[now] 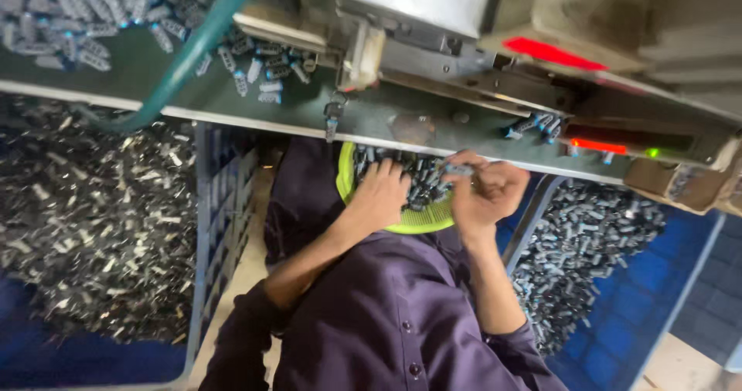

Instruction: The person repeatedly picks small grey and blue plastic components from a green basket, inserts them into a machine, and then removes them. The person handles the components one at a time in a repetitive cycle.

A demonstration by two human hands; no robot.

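Observation:
A yellow-green basket rests on my lap just under the table edge, filled with several small grey and blue plastic parts. My left hand lies palm-down on the parts in the basket, fingers spread into them. My right hand is raised beside it, with its fingertips pinched on one small grey part above the basket. Both forearms come out of my dark purple shirt sleeves.
A green worktable carries a grey machine with red and green lights, a teal hose, a hanging key and loose parts. Blue crates of parts stand to the left and right.

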